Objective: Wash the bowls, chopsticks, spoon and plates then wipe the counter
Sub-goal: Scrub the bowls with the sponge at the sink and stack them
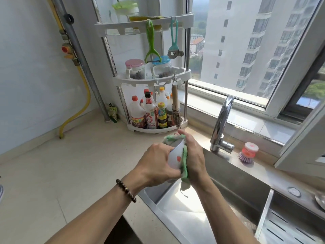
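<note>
A small white bowl [175, 156] with a red mark on its side is held tilted above the left end of the steel sink [177, 208]. My left hand [155, 166] grips the bowl from below and behind. My right hand [192, 155] holds a green and white dishcloth [184, 161] pressed against the bowl's rim and inside, with a loose end of the cloth hanging down. No chopsticks, spoon or plates are visible. The beige counter [70, 173] stretches to the left.
A chrome faucet [222, 124] rises behind the sink, with a pink and purple dish brush [248, 153] beside it. A white corner rack [154, 103] with sauce bottles, jars and hanging peelers stands at the back. A drain tray [288, 224] sits at the right.
</note>
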Motion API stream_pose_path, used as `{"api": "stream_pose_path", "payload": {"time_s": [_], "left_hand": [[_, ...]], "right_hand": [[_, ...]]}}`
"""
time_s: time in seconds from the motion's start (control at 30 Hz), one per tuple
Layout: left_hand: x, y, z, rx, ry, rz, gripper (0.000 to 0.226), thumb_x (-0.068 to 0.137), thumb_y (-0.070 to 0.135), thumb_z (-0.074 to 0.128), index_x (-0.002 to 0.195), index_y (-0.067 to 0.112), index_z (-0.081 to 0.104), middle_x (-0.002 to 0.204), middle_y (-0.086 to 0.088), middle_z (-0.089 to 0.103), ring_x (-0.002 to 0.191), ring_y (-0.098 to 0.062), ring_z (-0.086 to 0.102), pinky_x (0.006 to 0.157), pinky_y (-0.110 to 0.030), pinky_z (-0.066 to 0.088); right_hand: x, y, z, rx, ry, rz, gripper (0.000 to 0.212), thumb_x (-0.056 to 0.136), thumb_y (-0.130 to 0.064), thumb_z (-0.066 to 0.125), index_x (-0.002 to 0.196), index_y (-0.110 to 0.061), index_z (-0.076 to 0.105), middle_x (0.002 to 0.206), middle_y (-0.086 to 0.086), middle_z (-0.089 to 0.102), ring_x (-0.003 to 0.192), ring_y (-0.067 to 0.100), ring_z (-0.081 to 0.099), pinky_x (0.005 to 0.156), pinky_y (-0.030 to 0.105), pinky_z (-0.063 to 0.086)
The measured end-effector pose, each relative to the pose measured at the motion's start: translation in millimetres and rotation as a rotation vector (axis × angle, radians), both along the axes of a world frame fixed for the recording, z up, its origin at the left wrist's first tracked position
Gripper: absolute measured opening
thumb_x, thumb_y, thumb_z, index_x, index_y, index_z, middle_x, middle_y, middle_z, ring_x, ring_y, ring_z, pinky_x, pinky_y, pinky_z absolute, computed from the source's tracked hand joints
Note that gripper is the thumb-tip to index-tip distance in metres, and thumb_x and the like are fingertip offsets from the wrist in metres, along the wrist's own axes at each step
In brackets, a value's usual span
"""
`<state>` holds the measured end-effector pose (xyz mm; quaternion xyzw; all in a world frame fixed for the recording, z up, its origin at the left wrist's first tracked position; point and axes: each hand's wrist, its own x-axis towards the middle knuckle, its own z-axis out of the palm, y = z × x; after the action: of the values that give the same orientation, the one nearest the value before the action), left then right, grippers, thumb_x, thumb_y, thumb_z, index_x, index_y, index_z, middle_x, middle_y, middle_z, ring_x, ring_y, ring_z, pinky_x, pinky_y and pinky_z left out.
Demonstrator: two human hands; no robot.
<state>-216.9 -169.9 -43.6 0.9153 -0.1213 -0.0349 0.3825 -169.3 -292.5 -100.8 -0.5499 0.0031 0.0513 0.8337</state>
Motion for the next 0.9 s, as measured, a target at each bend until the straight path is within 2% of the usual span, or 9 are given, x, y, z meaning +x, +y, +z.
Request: {"api": "stream_pose_path", "payload": {"time_s": [0.07, 0.23, 0.33, 0.4, 0.43, 0.53, 0.63, 0.77, 0.9], "left_hand": [[-1.6, 0.7, -3.9, -0.017, 0.02, -0.017, 0.017, 0.07, 0.014, 0.085, 0.077, 0.008, 0.071, 0.075, -0.004, 0.072, 0.066, -0.018, 0.071, 0.059, -0.038, 0.061], [7.6, 10.8, -4.1, -0.05, 0.059, 0.079, 0.018, 0.062, 0.004, 0.084, 0.067, 0.013, 0.069, 0.07, -0.004, 0.07, 0.065, -0.02, 0.071, 0.059, -0.048, 0.06], [0.4, 9.0, -0.6, -0.11, 0.071, 0.022, 0.016, 0.067, 0.004, 0.085, 0.077, 0.006, 0.072, 0.076, -0.006, 0.072, 0.068, -0.021, 0.072, 0.059, -0.041, 0.061], [-3.2, 12.0, 1.9, -0.254, 0.117, 0.061, 0.022, 0.07, 0.002, 0.088, 0.087, 0.003, 0.074, 0.085, -0.009, 0.073, 0.075, -0.022, 0.074, 0.063, -0.035, 0.062], [-3.5, 14.8, 2.5, -0.331, 0.13, 0.117, 0.022, 0.069, 0.001, 0.088, 0.087, 0.004, 0.074, 0.086, -0.009, 0.075, 0.076, -0.021, 0.074, 0.064, -0.034, 0.062], [0.1, 20.6, -0.7, -0.379, 0.117, 0.243, 0.022, 0.068, -0.001, 0.088, 0.081, 0.007, 0.073, 0.081, -0.007, 0.075, 0.073, -0.021, 0.074, 0.066, -0.036, 0.062], [0.8, 18.3, -6.3, -0.298, 0.064, 0.215, 0.018, 0.067, 0.001, 0.086, 0.078, 0.006, 0.072, 0.078, -0.011, 0.073, 0.071, -0.028, 0.073, 0.062, -0.046, 0.062], [-3.3, 15.6, -8.2, -0.448, 0.055, 0.338, 0.021, 0.068, 0.004, 0.09, 0.082, 0.007, 0.075, 0.08, -0.007, 0.076, 0.071, -0.02, 0.074, 0.061, -0.035, 0.062], [1.3, 13.5, -15.5, -0.689, 0.079, 0.684, 0.024, 0.067, 0.013, 0.092, 0.083, 0.011, 0.074, 0.084, -0.005, 0.077, 0.074, -0.017, 0.074, 0.058, -0.03, 0.058]], "right_hand": [[5.9, -4.0, 0.3, 0.095, 0.113, 0.021, 0.034, 0.101, -0.044, 0.051, 0.103, -0.02, 0.075, 0.096, 0.016, 0.074, 0.08, 0.028, 0.07, 0.08, 0.046, 0.056], [1.1, 8.2, -2.5, -0.184, -0.177, 0.016, 0.051, 0.092, -0.05, 0.047, 0.133, -0.023, 0.061, 0.112, 0.012, 0.068, 0.092, 0.025, 0.069, 0.072, 0.035, 0.059], [5.8, 2.6, -1.2, 0.006, 0.031, 0.113, 0.042, 0.093, -0.049, 0.057, 0.122, -0.02, 0.066, 0.102, 0.015, 0.07, 0.081, 0.027, 0.07, 0.066, 0.038, 0.06], [11.6, -2.7, 3.4, 0.167, 0.241, 0.253, 0.055, 0.074, -0.057, 0.067, 0.115, -0.019, 0.069, 0.095, 0.016, 0.069, 0.074, 0.03, 0.069, 0.063, 0.037, 0.059], [13.0, -3.0, 4.3, 0.151, 0.239, 0.27, 0.054, 0.07, -0.058, 0.073, 0.111, -0.022, 0.071, 0.097, 0.015, 0.07, 0.077, 0.031, 0.07, 0.065, 0.039, 0.06], [5.8, 4.1, 6.0, -0.154, -0.097, 0.139, 0.026, 0.1, -0.043, 0.056, 0.117, -0.029, 0.07, 0.109, 0.011, 0.069, 0.087, 0.018, 0.071, 0.071, 0.033, 0.059], [1.3, 10.6, -0.2, -0.282, -0.241, 0.132, 0.038, 0.103, -0.047, 0.046, 0.135, -0.031, 0.061, 0.12, 0.007, 0.067, 0.102, 0.017, 0.069, 0.085, 0.033, 0.058], [6.8, 11.9, 11.6, -0.048, 0.157, 0.153, 0.029, 0.099, -0.041, 0.057, 0.095, -0.016, 0.071, 0.084, 0.01, 0.072, 0.074, 0.024, 0.071, 0.073, 0.042, 0.057], [-6.7, 26.4, -1.9, -0.422, -0.159, -0.07, 0.049, 0.095, -0.057, 0.04, 0.081, -0.015, 0.062, 0.079, 0.006, 0.069, 0.079, 0.029, 0.069, 0.072, 0.051, 0.059]]}}
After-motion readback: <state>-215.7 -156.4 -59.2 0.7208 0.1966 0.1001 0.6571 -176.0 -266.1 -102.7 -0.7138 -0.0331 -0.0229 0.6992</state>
